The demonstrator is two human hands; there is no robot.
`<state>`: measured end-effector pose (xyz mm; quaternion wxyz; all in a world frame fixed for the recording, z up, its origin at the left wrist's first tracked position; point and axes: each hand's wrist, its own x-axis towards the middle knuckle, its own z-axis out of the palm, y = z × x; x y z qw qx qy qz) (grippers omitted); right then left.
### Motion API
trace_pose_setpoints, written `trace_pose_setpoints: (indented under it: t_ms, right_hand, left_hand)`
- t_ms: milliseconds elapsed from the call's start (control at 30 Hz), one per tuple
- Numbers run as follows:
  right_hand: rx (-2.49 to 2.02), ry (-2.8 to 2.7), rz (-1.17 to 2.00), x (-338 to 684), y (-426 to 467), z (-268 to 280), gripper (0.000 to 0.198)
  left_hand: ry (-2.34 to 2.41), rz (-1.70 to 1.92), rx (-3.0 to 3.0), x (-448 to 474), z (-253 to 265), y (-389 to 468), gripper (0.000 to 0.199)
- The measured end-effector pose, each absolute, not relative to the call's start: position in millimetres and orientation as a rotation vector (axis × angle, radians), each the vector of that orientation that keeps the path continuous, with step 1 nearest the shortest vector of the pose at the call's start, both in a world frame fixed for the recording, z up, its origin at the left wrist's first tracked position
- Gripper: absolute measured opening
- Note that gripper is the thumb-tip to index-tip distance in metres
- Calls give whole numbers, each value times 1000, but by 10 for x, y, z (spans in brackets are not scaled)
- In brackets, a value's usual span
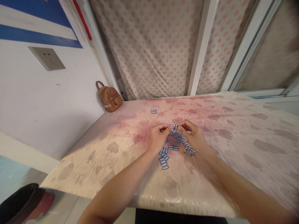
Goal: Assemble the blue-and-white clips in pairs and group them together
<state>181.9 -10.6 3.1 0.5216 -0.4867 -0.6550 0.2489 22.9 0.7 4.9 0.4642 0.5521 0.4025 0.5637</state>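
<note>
My left hand and my right hand meet over the table, thumbs and fingers closed in a pinch. Between their fingertips is a small white piece with blue edges, gripped from both sides. More blue-edged white pieces lie overlapping in a row below, partly covered by my right hand. Another cluster of pieces is on the table by my left wrist, and a small group lies between my forearms. Farther back sits a neat block of pieces. Their exact kind is too small to tell.
A patterned tablecloth covers the table. At its far left corner, a small brown backpack leans against the wall. A dotted curtain hangs behind the table. A dark-topped bin stands on the floor at the lower left.
</note>
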Motion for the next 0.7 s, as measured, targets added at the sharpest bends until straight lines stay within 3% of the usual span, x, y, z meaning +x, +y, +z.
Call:
trace_pose_setpoints:
  t_ms: [700]
  right_hand:
    - [-1066, -1408, 722, 1881, -3, -15, 20]
  left_hand:
    - [970, 1418, 1308, 224, -77, 80, 24]
